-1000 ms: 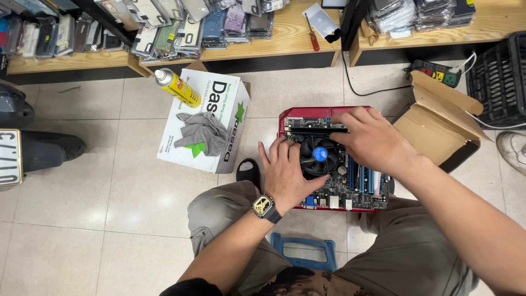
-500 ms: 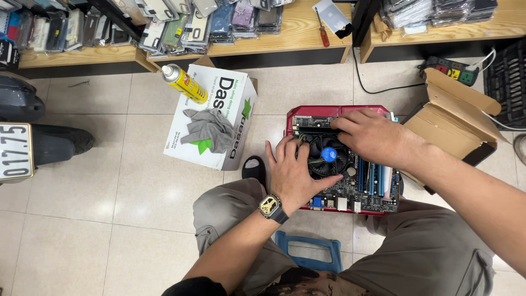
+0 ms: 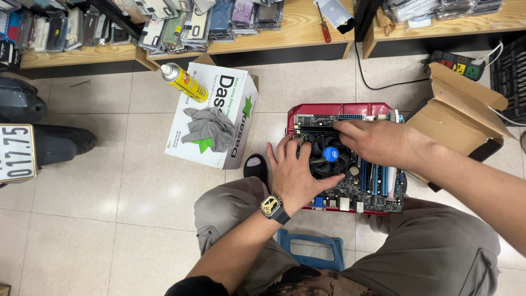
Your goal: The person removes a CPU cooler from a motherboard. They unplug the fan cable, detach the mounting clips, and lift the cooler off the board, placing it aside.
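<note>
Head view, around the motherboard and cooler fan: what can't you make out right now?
- Left edge of the motherboard: under the left hand.
- Upper right rim of the cooler fan: under the right hand, so its fingertips' contact is hidden.
- Red stool beneath the board: only the far rim shows.
- Small parts and ports on the board: too small to identify.
- Open cardboard box: the inside is hidden by its flaps.
</note>
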